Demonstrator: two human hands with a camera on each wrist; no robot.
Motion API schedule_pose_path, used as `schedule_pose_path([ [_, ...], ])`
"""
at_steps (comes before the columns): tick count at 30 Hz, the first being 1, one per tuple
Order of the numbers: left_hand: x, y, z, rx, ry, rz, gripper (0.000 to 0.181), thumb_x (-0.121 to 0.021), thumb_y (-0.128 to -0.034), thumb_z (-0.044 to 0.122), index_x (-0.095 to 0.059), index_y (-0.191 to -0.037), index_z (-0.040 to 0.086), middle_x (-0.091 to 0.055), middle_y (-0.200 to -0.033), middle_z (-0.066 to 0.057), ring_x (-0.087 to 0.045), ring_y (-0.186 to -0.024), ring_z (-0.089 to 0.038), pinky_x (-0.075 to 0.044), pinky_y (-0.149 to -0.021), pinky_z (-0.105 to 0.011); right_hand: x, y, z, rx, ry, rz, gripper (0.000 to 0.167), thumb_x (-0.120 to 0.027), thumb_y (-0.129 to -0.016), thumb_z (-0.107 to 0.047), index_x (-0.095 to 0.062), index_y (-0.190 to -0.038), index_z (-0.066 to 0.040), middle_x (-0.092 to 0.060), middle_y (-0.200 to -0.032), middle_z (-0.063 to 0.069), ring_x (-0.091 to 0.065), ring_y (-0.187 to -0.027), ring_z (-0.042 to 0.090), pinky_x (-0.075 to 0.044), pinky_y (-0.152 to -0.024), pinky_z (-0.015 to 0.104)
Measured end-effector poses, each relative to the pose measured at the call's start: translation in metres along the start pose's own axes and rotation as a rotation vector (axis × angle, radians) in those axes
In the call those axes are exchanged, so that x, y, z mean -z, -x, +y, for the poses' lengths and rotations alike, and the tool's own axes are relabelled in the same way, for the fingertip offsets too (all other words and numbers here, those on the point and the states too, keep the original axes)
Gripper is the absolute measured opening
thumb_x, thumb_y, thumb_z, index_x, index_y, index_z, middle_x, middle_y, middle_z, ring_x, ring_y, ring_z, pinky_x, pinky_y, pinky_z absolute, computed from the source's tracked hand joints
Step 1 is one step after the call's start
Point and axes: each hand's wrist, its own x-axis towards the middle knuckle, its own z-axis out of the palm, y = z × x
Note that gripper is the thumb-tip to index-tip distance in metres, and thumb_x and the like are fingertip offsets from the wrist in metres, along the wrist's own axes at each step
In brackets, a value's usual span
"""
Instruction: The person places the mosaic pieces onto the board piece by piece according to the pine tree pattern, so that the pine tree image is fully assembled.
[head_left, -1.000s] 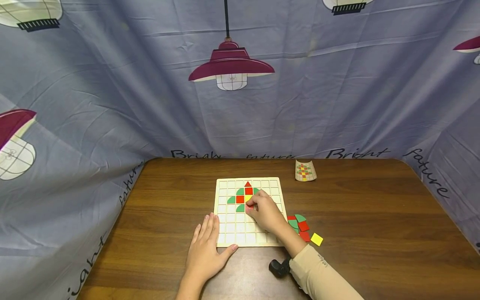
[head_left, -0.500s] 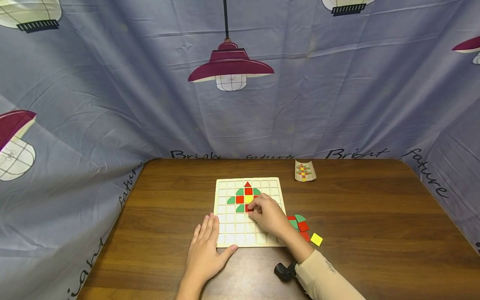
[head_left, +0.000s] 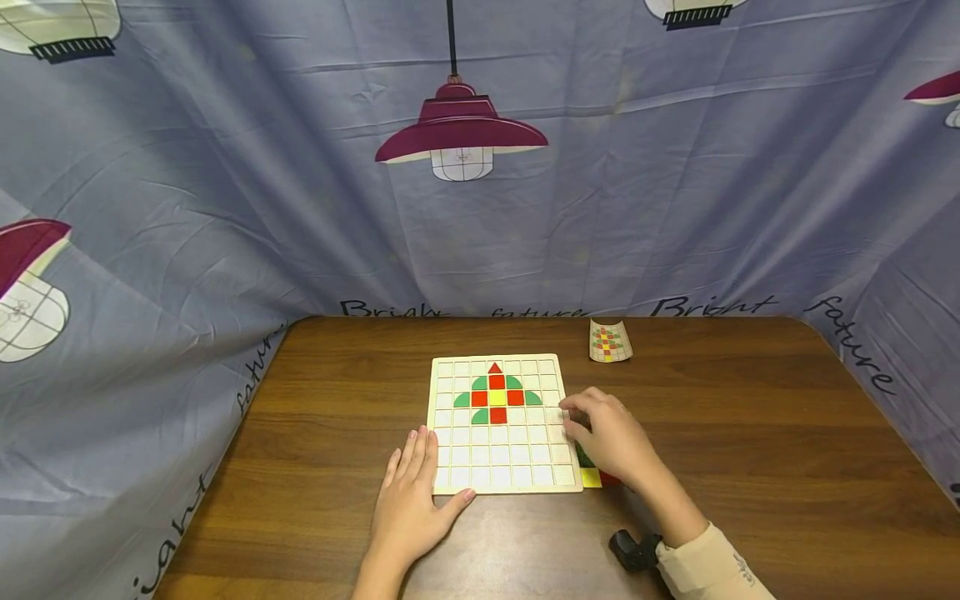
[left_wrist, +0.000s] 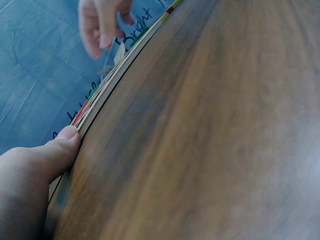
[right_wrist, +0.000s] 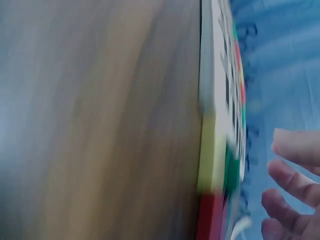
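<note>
A pale square grid board lies on the table. Red, green and yellow pieces form a stepped shape on its upper half. A red square sits below the yellow square, with a green quarter-circle on its left. My left hand rests at the board's lower left corner, fingers straight; its thumb touches the edge in the left wrist view. Over the loose pieces by the right edge hovers my right hand, fingers loosely bent, nothing seen between them. It partly hides those pieces.
A loose yellow square touches the board's right side, with red and dark green pieces beside it. A small curled pattern card stands farther back. A black device is on the right wrist. A blue printed curtain surrounds the table.
My right hand has let go of the red square on the grid and moved right, off the board to the loose pieces. The left hand has stayed in place.
</note>
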Motion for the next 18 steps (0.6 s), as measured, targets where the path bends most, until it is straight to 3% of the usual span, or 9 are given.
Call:
schedule_pose_path([
  [3, 0.0, 0.0, 0.0, -0.001, 0.0, 0.001, 0.1, -0.054, -0.0858, 0.073, -0.032, -0.154, 0.003, -0.028, -0.163, -0.013, -0.023, -0.153, -0.027, -0.019, -0.124, -0.049, 0.01, 0.004, 0.018, -0.018, 0.064, 0.001, 0.023, -0.069, -0.093, -0.015, -0.072, -0.115, -0.012, -0.068, -0.106, 0.003, -0.064, -0.1, 0.025, -0.055, -0.083, 0.047],
  [8, 0.0, 0.0, -0.001, -0.001, -0.008, 0.0, 0.101, -0.054, -0.0856, 0.073, -0.032, -0.154, 0.003, -0.028, -0.163, -0.013, -0.022, -0.153, -0.027, -0.019, -0.125, -0.049, 0.016, 0.007, 0.039, -0.047, 0.042, -0.063, 0.025, -0.069, -0.093, -0.017, -0.071, -0.118, -0.011, -0.066, -0.102, 0.002, -0.063, -0.094, 0.019, -0.054, -0.082, 0.044],
  [12, -0.001, 0.0, -0.001, 0.002, -0.007, -0.005, 0.102, -0.052, -0.0858, 0.075, -0.031, -0.155, 0.003, -0.027, -0.163, -0.013, -0.022, -0.154, -0.027, -0.018, -0.125, -0.049, 0.016, 0.008, 0.047, -0.044, 0.011, -0.081, 0.024, -0.071, -0.091, -0.015, -0.072, -0.115, -0.012, -0.064, -0.098, 0.0, -0.06, -0.091, 0.017, -0.052, -0.081, 0.042],
  [18, -0.002, 0.0, -0.001, 0.002, -0.008, -0.008, 0.102, -0.051, -0.086, 0.076, -0.029, -0.155, 0.004, -0.025, -0.164, -0.012, -0.021, -0.154, -0.027, -0.017, -0.125, -0.049, 0.014, 0.006, 0.055, -0.058, 0.003, -0.047, 0.014, -0.068, -0.093, -0.013, -0.073, -0.106, -0.013, -0.065, -0.095, 0.0, -0.059, -0.088, 0.018, -0.052, -0.079, 0.041],
])
